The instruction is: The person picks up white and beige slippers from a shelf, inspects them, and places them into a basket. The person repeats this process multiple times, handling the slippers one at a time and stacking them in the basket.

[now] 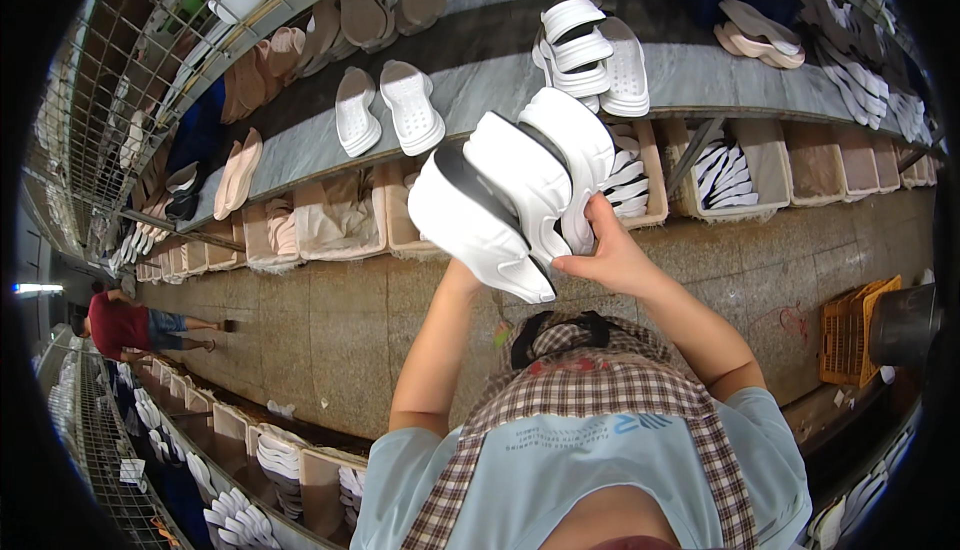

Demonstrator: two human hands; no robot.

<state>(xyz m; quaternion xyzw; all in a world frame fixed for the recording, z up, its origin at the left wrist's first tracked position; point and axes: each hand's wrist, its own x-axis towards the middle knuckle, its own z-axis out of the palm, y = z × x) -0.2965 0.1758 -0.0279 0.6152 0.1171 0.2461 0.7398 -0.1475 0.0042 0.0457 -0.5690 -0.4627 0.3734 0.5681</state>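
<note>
Several thick white shoe soles (520,185) with black edges are held upright in a stack in front of my chest. My right hand (615,255) grips the stack's right side, thumb on the near face. My left hand (462,278) supports the left-hand sole from underneath; its fingers are mostly hidden behind it. Just beyond the stack, a pair of white soles (412,110) lies on the grey shelf (480,80). To their right is a pile of white soles (577,50).
Beneath the shelf runs a row of beige bins (340,220), some holding soles. Pink soles (238,172) lie at the shelf's left. A yellow crate (855,330) stands on the floor at right. Someone in a red shirt (118,322) is farther down the aisle at left.
</note>
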